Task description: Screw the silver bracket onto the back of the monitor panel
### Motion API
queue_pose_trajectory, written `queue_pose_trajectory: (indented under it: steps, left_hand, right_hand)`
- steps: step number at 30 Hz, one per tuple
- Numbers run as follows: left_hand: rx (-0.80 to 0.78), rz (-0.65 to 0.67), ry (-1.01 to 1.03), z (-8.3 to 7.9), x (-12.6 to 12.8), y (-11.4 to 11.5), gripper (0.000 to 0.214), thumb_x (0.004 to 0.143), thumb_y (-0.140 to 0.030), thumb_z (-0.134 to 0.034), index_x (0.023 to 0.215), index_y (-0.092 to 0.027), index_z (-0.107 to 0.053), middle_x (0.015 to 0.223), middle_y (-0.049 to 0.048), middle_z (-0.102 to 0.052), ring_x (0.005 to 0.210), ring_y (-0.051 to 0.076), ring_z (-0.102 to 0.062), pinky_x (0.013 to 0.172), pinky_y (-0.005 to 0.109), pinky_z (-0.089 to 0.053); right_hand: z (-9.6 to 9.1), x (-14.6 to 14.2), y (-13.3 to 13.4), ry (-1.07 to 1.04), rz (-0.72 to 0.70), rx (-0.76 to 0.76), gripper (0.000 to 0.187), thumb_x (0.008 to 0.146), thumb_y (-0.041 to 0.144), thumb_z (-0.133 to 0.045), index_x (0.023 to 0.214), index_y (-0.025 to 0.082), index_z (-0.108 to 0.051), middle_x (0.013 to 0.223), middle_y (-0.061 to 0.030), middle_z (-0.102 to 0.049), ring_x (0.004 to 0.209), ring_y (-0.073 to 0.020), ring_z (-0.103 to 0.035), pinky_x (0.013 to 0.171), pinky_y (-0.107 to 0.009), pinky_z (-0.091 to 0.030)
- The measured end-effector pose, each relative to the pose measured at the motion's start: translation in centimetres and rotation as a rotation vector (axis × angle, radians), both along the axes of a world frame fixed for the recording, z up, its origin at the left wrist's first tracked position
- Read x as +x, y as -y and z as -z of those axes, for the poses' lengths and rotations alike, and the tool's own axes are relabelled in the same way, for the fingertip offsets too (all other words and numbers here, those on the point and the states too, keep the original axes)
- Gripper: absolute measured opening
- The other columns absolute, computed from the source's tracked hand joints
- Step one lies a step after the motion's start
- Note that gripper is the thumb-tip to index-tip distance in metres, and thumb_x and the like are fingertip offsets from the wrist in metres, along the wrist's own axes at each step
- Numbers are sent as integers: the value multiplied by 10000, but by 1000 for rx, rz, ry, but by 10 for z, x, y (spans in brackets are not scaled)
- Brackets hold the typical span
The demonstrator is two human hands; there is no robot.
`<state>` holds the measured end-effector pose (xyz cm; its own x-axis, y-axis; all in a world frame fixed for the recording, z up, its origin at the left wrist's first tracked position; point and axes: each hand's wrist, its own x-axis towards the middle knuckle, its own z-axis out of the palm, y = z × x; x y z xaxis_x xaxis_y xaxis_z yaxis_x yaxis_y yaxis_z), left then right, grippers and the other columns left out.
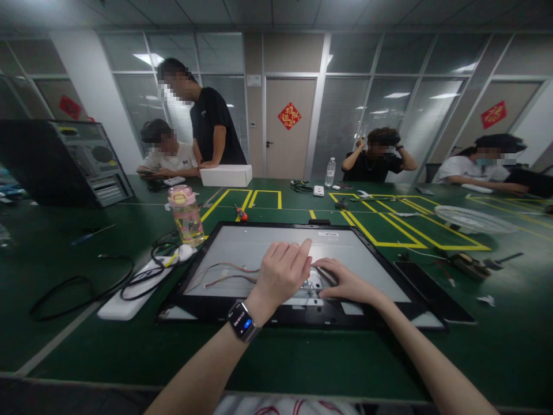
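A flat display panel (259, 239) with a grey metal back and black frame lies on the table below my hands. My left hand (283, 274), with a smartwatch (242, 321) on its wrist, is over the middle of the panel. Its fingers are curled, and what they hold, if anything, is hidden. Beside it my right hand (348, 282) rests on the panel, thumb and fingers apart around a small metal bracket area (317, 282). Thin coloured wires (231, 271) run across the panel's back to the left.
Left of the panel are a white power strip (133, 294), black cables (78, 282) and a drink bottle (185, 216). A black computer case (64, 161) stands far left. On the right lie a long black panel (432, 291) and a dark tool (469, 265). Several people sit or stand across the table.
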<state>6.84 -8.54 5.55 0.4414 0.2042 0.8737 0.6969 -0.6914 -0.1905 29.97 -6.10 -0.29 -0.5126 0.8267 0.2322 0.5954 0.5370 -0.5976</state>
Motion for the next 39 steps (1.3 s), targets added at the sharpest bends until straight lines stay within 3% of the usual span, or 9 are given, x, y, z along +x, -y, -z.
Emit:
queue_pose_trajectory:
  steps: [4,8,12,18,22,27,31,34,39]
  left_hand:
    - [-349,295,234,5,3,-1,395,955,-126,-331,1331,-155,-450,1184,117,-608,1086,204,-563,918,371,-469]
    - [-595,509,450,5,3,-2,364,969,-159,-341,1278,-213,-525,1173,84,-611,1063,179,-585,923,342,-470]
    - [-608,450,529,2,2,-2,281,909,-216,-529,1171,-239,-625,959,42,-597,891,163,-588,823,309,-477]
    - [-707,532,599,3,4,-1,342,954,-171,-406,1253,-231,-561,1092,71,-587,985,166,-578,877,320,-457]
    - [-697,472,653,1,4,-1,238,868,-194,-585,1091,-219,-666,896,32,-586,842,157,-578,802,297,-465]
    - [-752,562,629,-1,2,0,312,943,-193,-423,1176,-231,-628,1114,76,-584,1030,186,-566,901,336,-449]
    - [-756,526,630,-1,3,0,240,874,-201,-569,1091,-223,-669,891,31,-587,850,156,-583,811,296,-469]
    - [-719,480,650,-1,2,0,202,865,-220,-585,1036,-223,-693,927,33,-556,862,150,-572,821,293,-464]
    - [-804,634,644,-4,2,-2,268,929,-222,-466,1092,-217,-679,1069,73,-603,1002,178,-585,891,326,-463]
  right_hand:
    - [-1,0,1,0,1,-21,677,672,509,-773,1242,219,-549,1270,-100,-529,1198,-313,-449,1045,-457,-348]
    - [-2,0,2,1,1,-32,662,686,506,-762,1250,237,-545,1280,-95,-521,1207,-314,-442,1046,-464,-345]
    - [-1,0,1,-2,2,-35,675,680,512,-765,1258,247,-538,1273,-88,-523,1204,-309,-445,1046,-458,-346]
    - [-3,-1,2,8,6,-40,683,680,525,-758,1261,242,-537,1269,-92,-523,1199,-310,-451,1045,-456,-347]
    - [-3,-1,2,6,8,-48,686,682,516,-759,1269,244,-530,1276,-91,-520,1202,-309,-448,1041,-459,-353]
    - [0,1,0,2,5,-36,679,674,497,-774,1256,233,-545,1290,-94,-513,1211,-309,-438,1053,-453,-341]
    - [0,1,1,1,1,-40,679,679,497,-769,1263,241,-536,1284,-89,-516,1209,-306,-438,1047,-451,-349]
    - [-2,-1,2,3,2,-39,671,683,505,-763,1260,247,-537,1269,-85,-525,1199,-308,-446,1041,-457,-352]
    - [-3,-1,3,-2,0,-48,675,684,513,-762,1264,252,-535,1269,-82,-527,1197,-312,-449,1041,-461,-351]
